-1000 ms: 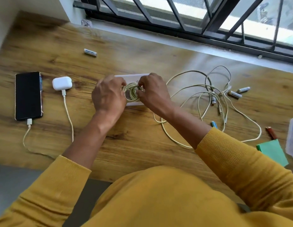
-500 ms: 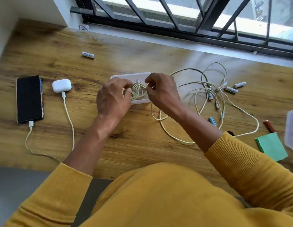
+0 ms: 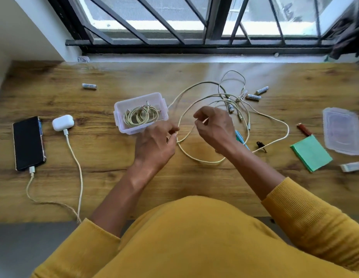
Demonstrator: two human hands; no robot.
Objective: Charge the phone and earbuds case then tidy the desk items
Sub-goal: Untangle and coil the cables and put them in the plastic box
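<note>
A black phone [image 3: 29, 142] lies at the desk's left with a white cable [image 3: 32, 170] plugged into its near end. Beside it, the white earbuds case [image 3: 63, 122] also has a cable [image 3: 74, 155] plugged in. A clear plastic box [image 3: 161, 109] holds a coiled yellowish cable [image 3: 141, 117]. My left hand [image 3: 156, 143] hovers just in front of the box, its loosely curled fingertips at the left edge of a loose cable loop [image 3: 202, 161]. Over that same loop is my right hand [image 3: 214, 127], loosely curled; I see nothing held in it.
More tangled cables [image 3: 234, 93] spread right of the box, with batteries [image 3: 262, 90] among them and one battery [image 3: 89, 86] at the back left. The box lid [image 3: 342, 130], green sticky notes [image 3: 310, 153], an eraser [image 3: 351, 166], a blue pen [image 3: 241, 138] and a red item [image 3: 304, 129] lie right.
Both hands held the coiled cable over the box; the coil now lies in the box, and both hands have let go and moved right and nearer to the loose cable loop.
</note>
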